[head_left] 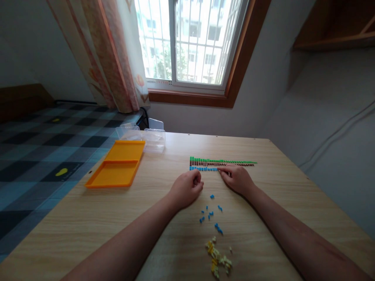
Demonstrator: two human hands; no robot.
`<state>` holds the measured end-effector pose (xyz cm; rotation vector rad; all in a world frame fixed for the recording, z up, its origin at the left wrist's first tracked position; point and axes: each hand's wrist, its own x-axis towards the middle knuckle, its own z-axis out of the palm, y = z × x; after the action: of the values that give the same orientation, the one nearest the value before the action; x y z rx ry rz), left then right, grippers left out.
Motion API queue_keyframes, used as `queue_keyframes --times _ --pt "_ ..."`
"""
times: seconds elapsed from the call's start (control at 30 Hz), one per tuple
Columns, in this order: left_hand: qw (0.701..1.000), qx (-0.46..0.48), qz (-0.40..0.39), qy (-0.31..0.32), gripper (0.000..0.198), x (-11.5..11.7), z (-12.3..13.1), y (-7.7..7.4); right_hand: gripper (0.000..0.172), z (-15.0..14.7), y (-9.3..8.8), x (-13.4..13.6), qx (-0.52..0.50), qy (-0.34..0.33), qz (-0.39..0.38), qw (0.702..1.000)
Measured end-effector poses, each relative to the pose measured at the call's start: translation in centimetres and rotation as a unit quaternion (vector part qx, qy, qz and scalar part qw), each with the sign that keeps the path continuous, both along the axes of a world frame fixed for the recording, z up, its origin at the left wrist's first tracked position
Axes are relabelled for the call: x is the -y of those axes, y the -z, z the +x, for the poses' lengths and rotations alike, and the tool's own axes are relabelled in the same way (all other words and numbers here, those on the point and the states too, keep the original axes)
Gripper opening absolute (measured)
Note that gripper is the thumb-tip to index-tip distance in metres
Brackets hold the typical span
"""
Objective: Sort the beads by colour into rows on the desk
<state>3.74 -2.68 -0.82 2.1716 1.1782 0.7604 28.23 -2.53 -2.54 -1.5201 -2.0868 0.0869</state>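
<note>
Small green pieces (205, 160) form a long row on the wooden table, with a dark red row (202, 164) below it and a shorter blue row (202, 169) nearest me. My right hand (236, 178) touches the right end of the blue row with its fingertips; whatever they press or pinch is too small to make out. Just below the row's left end, my left hand (186, 188) rests with curled fingers, and anything inside them is hidden. Loose blue pieces (212, 196) lie scattered between my forearms. Nearer me is a pile of yellow and cream pieces (215, 254).
An open orange case (113, 173) lies on the left of the table (158, 171). Clear plastic boxes (154, 140) stand behind it at the back edge. A bed with a checked cover (76, 134) adjoins on the left, and a window is ahead.
</note>
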Motion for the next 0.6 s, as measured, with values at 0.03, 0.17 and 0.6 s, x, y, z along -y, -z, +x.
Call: queue_keyframes --times 0.03,0.17,0.6 --pt "1.0 -0.001 0.0 0.001 0.016 0.01 0.0 -0.02 0.025 0.01 0.03 0.0 -0.002 0.0 0.003 1.0" --pt "1.0 -0.002 0.001 0.002 0.016 0.03 0.01 -0.05 0.025 0.12 0.13 -0.1 -0.008 0.001 0.012 1.0" --pt "1.0 -0.018 0.011 0.013 0.014 0.13 -0.01 -0.08 0.025 0.31 0.07 -0.13 -0.038 -0.017 0.023 0.999"
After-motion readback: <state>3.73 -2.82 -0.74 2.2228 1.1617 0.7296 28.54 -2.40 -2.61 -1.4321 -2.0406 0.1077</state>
